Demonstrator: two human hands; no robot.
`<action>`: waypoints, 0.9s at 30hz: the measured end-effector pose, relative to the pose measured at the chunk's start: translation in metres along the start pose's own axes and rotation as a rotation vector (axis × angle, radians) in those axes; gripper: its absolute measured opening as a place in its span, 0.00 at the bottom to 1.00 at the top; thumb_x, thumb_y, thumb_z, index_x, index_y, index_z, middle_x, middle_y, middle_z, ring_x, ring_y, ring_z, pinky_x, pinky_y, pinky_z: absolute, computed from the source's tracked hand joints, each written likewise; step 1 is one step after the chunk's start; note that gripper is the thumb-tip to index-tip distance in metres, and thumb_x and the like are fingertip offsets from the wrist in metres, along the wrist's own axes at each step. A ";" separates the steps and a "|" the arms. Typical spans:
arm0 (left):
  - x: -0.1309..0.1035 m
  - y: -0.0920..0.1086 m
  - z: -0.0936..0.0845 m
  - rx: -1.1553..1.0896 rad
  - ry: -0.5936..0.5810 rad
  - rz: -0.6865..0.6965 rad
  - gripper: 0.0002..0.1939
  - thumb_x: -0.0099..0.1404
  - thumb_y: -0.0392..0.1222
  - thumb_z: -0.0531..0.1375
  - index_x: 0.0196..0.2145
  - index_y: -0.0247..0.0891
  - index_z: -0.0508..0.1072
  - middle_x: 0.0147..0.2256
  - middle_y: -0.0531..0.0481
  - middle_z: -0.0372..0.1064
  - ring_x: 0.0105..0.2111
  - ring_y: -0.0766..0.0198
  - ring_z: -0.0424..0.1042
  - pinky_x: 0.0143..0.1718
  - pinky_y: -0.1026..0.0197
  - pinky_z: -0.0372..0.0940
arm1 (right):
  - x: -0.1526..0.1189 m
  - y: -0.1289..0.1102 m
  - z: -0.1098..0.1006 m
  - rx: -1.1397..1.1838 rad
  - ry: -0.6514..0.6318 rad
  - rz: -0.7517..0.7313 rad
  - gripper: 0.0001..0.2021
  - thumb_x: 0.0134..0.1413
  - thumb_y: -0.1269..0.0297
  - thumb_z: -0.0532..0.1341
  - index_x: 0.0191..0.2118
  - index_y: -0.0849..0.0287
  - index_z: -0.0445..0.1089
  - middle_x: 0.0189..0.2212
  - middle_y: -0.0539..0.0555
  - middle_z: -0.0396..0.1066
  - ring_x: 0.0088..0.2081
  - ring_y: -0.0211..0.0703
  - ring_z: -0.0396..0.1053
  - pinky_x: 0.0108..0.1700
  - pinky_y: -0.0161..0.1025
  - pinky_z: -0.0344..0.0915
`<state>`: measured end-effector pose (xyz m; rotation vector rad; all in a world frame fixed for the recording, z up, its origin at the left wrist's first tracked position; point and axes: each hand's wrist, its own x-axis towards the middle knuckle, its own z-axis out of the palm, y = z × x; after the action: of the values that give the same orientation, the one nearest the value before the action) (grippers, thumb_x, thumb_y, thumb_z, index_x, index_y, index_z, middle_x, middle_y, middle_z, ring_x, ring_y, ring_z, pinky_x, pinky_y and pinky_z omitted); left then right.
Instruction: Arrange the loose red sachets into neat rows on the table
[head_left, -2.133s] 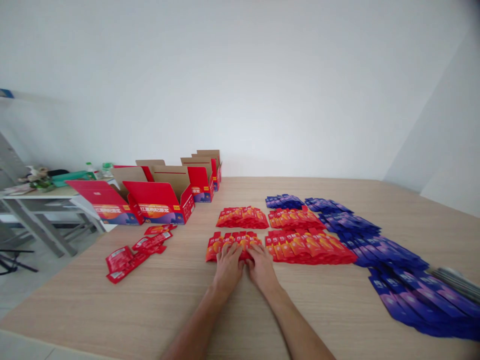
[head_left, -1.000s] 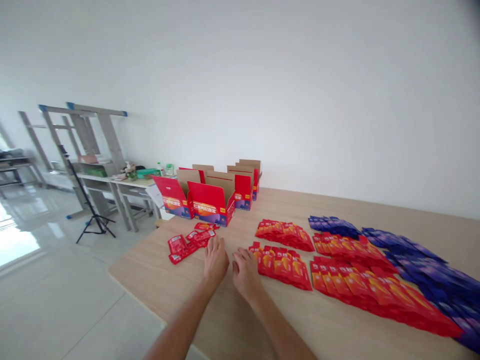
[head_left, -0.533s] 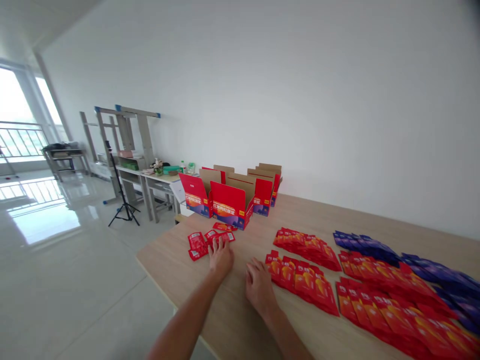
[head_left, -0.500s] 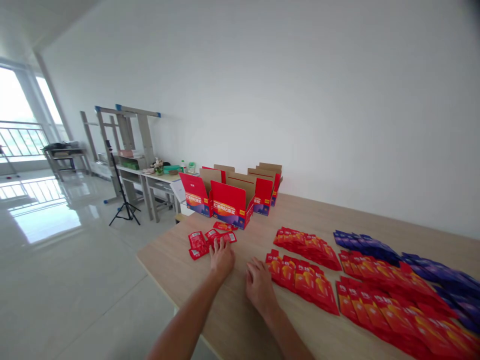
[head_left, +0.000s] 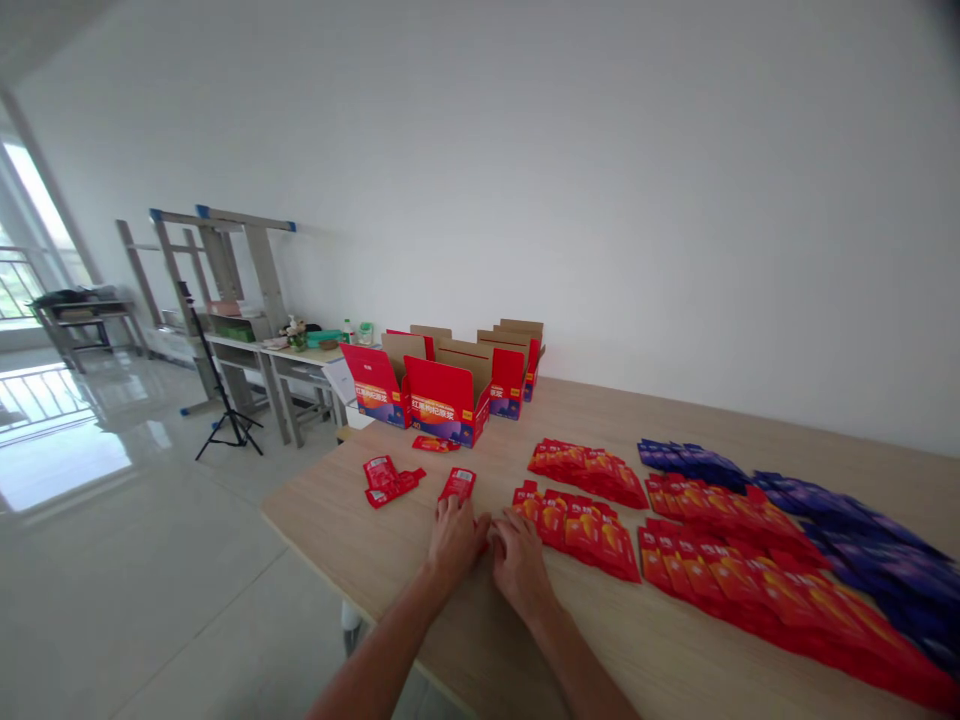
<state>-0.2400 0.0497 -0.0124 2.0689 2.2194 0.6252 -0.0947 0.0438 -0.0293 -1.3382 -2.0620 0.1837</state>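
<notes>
My left hand (head_left: 454,538) is closed low over the table, with a red sachet (head_left: 459,482) reaching out beyond its fingertips. A sliver of red shows beneath its thumb side, mostly hidden. Close beside it, almost touching, my right hand (head_left: 519,555) rests with curled fingers; what they hold, if anything, is hidden. Two loose red sachets (head_left: 390,483) lie to the left, overlapping. Another red sachet (head_left: 435,444) lies in front of the boxes. Just right of my right hand is an overlapping row of red sachets (head_left: 581,525).
Open red cartons (head_left: 442,400) with brown inner flaps stand at the back of the wooden table (head_left: 322,500). More red sachets (head_left: 750,575) and dark blue sachets (head_left: 862,540) lie in rows to the right. A black tripod (head_left: 236,425) stands on the floor at left.
My left hand has moved right, up against my right hand. Red sachets from the loose group have shifted right with it, leaving two behind. The view has turned slightly right.
</notes>
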 end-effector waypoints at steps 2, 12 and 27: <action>-0.004 0.009 0.005 0.018 0.023 -0.064 0.19 0.65 0.48 0.55 0.48 0.34 0.72 0.51 0.36 0.67 0.53 0.45 0.63 0.55 0.44 0.57 | -0.005 0.003 -0.004 0.003 0.021 0.004 0.17 0.60 0.73 0.53 0.49 0.61 0.76 0.55 0.64 0.70 0.58 0.55 0.65 0.61 0.53 0.60; -0.016 0.038 0.000 -0.235 0.172 -0.080 0.32 0.48 0.23 0.54 0.52 0.35 0.65 0.52 0.39 0.64 0.54 0.53 0.63 0.57 0.53 0.58 | -0.017 0.024 -0.029 0.096 0.111 0.000 0.18 0.56 0.76 0.53 0.48 0.62 0.75 0.54 0.63 0.70 0.57 0.52 0.65 0.61 0.52 0.60; 0.000 0.110 0.011 -1.452 -0.107 -0.123 0.19 0.54 0.53 0.67 0.35 0.34 0.77 0.32 0.47 0.77 0.31 0.60 0.75 0.33 0.61 0.68 | -0.020 0.054 -0.094 0.497 0.100 0.237 0.18 0.65 0.54 0.51 0.47 0.57 0.73 0.43 0.59 0.77 0.45 0.50 0.75 0.49 0.45 0.70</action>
<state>-0.1320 0.0559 0.0123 1.0916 1.0521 1.4267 0.0069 0.0304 0.0098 -1.2389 -1.6253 0.6711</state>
